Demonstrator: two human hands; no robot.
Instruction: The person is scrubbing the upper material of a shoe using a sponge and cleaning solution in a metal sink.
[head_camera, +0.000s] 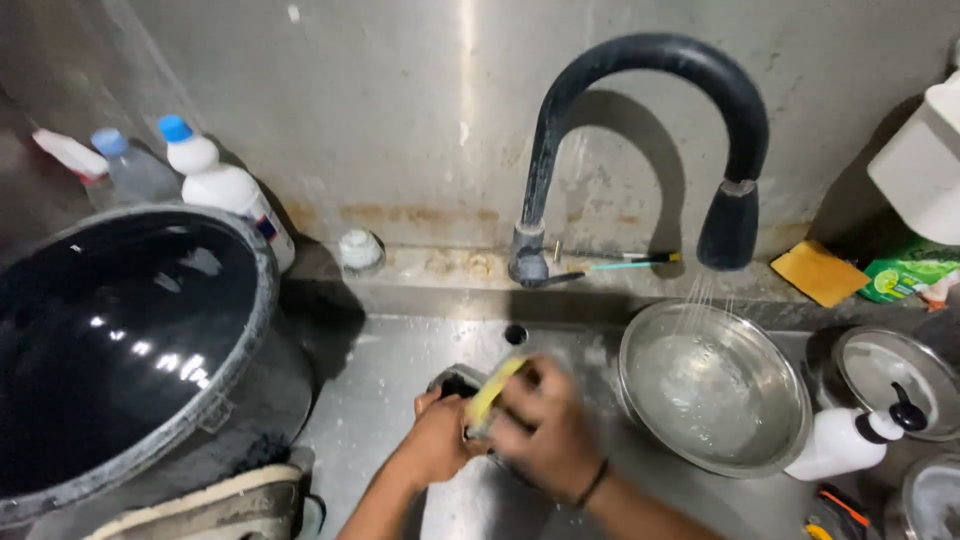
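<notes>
Scrubbing in hand, by the look of it. Right hand (545, 425) clenched on a yellow sponge (494, 392), blurred, pressed against the rim of a small dark cup (455, 385). Left hand (437, 440) wrapped round that cup from below, gripping it over the middle of the steel sink (380, 370), just under the overflow hole (516, 333). Both forearms rising from the bottom edge and converging, wrists bent inward, right wrist banded with a dark cord (593, 484).

Next move, as a judgement: a steady hold on the cup, sponge worked round the inside, then across to the running water on the right.

Further out: a steel bowl (712, 400) to the right, under a thin stream from the black gooseneck tap (655, 120), water pooling in it. Beyond it, a white pump bottle (840, 442) lying on its side and a metal lid (885, 380) with a black knob. At left, a large black pot (120, 330) tilted against the sink edge, with white blue-capped bottles (215, 180) behind it against the steel wall.
</notes>
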